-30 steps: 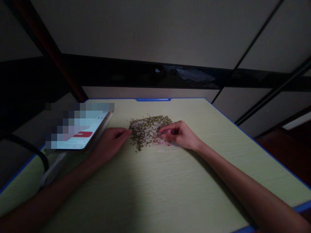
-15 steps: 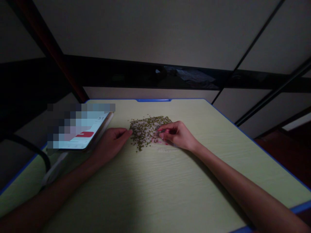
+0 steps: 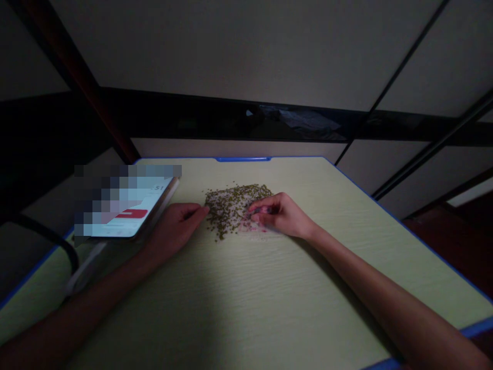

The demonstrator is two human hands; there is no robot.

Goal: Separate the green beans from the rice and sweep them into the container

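Note:
Small greenish-brown bits (image 3: pixel 231 205), like seeds or beans, lie in a thin spread on the table, a few strays around the edges. Beneath my right hand, clear plastic with pink print (image 3: pixel 256 226), bag-like, shows at the near right of the bits. I cannot tell whether the bits lie on it or inside it. My right hand (image 3: pixel 283 216) pinches a crumpled pinkish part of this plastic over the right side of the spread. At the left edge my left hand (image 3: pixel 181 223) rests with thumb and fingers pressed together; whatever they hold is hidden.
The pale table (image 3: pixel 246 293) has a blue rim and a blue handle (image 3: pixel 244 159) at its far side. A lit tablet-like screen (image 3: pixel 133 208) leans at the left, close to my left forearm, with a dark cable (image 3: pixel 46 234) beside it. Cabinet panels (image 3: pixel 239 61) stand behind.
My right hand's fingers have shifted very slightly, and a bit more of the pink-printed plastic shows below them. My left hand and the bits look the same.

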